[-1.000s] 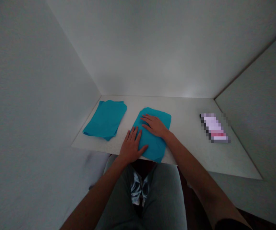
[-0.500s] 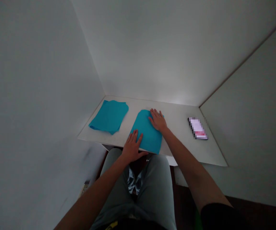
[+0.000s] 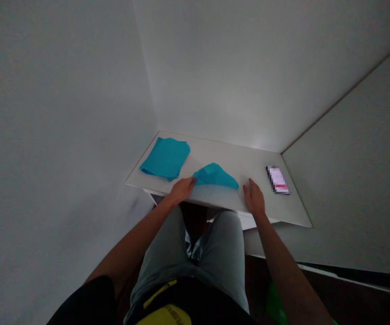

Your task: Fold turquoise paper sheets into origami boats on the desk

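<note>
A thin turquoise fabric piece (image 3: 217, 175) is bunched and partly raised above the white tabletop. My left hand (image 3: 183, 188) is closed on its left edge, the fingers pinching the cloth near the front of the table. Just beyond the fabric's right corner, my right hand (image 3: 255, 197) is apart from it, thumb and fingers separated, with nothing in them. To the left lies a stack of similar turquoise fabric pieces (image 3: 166, 158), flat with slightly uneven edges and a folded front corner.
A phone (image 3: 278, 179) with a lit, blurred screen lies on the right of the white table (image 3: 228, 151). Walls close in behind and at the left, and a panel (image 3: 360, 180) stands at the right. My knees are under the front edge.
The single fabric piece lay flat under both hands; now it is bunched and lifted by my left hand. My right hand has left it and moved right. The view has shifted slightly.
</note>
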Demonstrator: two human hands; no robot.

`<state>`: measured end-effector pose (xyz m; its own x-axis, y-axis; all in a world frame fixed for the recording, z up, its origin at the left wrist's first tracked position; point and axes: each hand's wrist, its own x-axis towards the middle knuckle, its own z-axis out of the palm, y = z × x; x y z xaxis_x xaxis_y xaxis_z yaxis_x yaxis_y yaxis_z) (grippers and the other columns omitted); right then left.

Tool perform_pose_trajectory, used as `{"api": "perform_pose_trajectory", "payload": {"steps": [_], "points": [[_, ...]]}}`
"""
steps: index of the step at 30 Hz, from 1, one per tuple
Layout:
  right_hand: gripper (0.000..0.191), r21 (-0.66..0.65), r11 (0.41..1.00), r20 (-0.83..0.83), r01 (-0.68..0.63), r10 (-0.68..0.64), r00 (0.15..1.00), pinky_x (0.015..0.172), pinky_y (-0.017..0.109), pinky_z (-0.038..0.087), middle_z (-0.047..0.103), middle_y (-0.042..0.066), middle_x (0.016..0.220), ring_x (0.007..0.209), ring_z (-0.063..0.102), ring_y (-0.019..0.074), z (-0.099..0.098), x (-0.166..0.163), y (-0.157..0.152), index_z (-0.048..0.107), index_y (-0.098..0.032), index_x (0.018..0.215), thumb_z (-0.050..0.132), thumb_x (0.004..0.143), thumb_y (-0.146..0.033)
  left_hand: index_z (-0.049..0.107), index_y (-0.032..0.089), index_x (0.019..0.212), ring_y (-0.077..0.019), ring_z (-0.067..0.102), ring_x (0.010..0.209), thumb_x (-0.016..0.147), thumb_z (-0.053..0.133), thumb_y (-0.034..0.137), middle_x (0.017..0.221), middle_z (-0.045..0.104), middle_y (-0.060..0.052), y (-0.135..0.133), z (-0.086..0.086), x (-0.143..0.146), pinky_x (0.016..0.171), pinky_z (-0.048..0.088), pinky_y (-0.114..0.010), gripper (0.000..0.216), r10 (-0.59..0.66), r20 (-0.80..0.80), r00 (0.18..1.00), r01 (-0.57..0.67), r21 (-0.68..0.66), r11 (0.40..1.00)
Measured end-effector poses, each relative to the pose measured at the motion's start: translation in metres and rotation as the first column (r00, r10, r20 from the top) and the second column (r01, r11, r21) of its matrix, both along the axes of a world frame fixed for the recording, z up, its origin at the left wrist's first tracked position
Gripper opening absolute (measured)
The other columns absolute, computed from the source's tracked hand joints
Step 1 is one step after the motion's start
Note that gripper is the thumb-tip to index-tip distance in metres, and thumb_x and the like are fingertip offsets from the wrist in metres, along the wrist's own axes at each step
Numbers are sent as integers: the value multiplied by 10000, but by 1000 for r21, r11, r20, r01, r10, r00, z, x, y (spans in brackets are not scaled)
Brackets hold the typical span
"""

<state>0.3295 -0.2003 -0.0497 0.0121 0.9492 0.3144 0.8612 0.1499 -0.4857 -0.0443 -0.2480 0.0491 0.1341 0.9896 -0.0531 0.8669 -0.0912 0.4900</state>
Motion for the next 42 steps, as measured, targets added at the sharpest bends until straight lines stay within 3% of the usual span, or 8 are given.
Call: {"api": "perform_pose_trajectory", "payload": {"steps": [7, 11, 13, 16, 22, 28, 32, 42], "points": [[702, 7, 999, 61, -40, 39, 997, 1187, 565, 531, 723, 250, 1453, 1328, 704, 373, 4, -5, -1, 645, -104, 1490, 345, 1105, -608, 675, 136, 1448, -369, 758, 1245, 1180, 335, 513, 1282, 801, -191, 51, 104, -115, 1090, 567, -476, 574, 309, 61, 949, -314, 281, 907], [692, 20, 999, 59, -38, 37, 998, 1146, 570, 555, 746, 241, 1406, 1282, 721, 379, 3, -3, -1, 667, -117, 1459, 357, 1100, -620, 531, 220, 1648, -329, 637, 1449, 1182, 313, 400, 1587, 663, -127, 35, 130, -134, 1210, 495, -480, 545, 297, -39, 954, -250, 441, 862], [701, 11, 1000, 59, -30, 29, 998, 1130, 570, 563, 749, 246, 1396, 1267, 726, 385, 3, -3, -1, 674, -108, 1451, 363, 1095, -627, 500, 274, 1688, -291, 523, 1574, 1151, 336, 276, 1742, 513, -70, 24, 117, -129, 1300, 416, -479, 561, 200, -139, 970, -118, 450, 885], [687, 7, 1000, 59, -28, 27, 998, 1127, 575, 564, 758, 240, 1385, 1258, 729, 385, 3, -3, -1, 693, -122, 1428, 370, 1090, -625, 539, 304, 1673, -269, 333, 1698, 1083, 353, 129, 1786, 447, -47, 13, 70, -120, 1390, 257, -538, 643, 75, -290, 954, 31, 344, 939], [668, 10, 999, 59, -36, 35, 998, 1123, 588, 565, 774, 232, 1351, 1236, 736, 381, 4, -4, -1, 714, -133, 1391, 374, 1083, -618, 596, 285, 1637, -321, 256, 1726, 1061, 443, 151, 1825, 354, -103, 9, -13, -129, 1396, 212, -583, 611, 11, -372, 928, 17, 73, 997], [658, -1, 999, 60, -46, 46, 997, 1134, 569, 559, 774, 237, 1351, 1251, 734, 373, 6, -3, -2, 720, -123, 1377, 386, 1086, -609, 509, 190, 1677, -439, 216, 1720, 1027, 516, 779, 1839, 281, -202, 28, -23, -138, 1358, 233, -643, 877, -44, -288, 957, -12, -191, 982], [632, -1, 999, 53, -44, 44, 998, 1128, 569, 559, 782, 225, 1338, 1244, 736, 370, 6, -2, -3, 727, -139, 1354, 389, 1087, -600, 443, 62, 1692, -414, 163, 1736, 1073, 409, 753, 1830, 279, -242, 54, -24, -125, 1389, 183, -558, 928, 95, -288, 953, -103, -13, 995], [510, 0, 999, 49, -46, 46, 998, 1130, 566, 549, 782, 201, 1357, 1243, 734, 363, 7, -5, -4, 734, -171, 1292, 468, 1076, -550, 332, 169, 1775, -419, 107, 1744, 1031, 440, 803, 1871, 183, -181, 55, -58, -110, 1393, 82, -607, 983, 174, -309, 935, -155, 85, 984]]}}
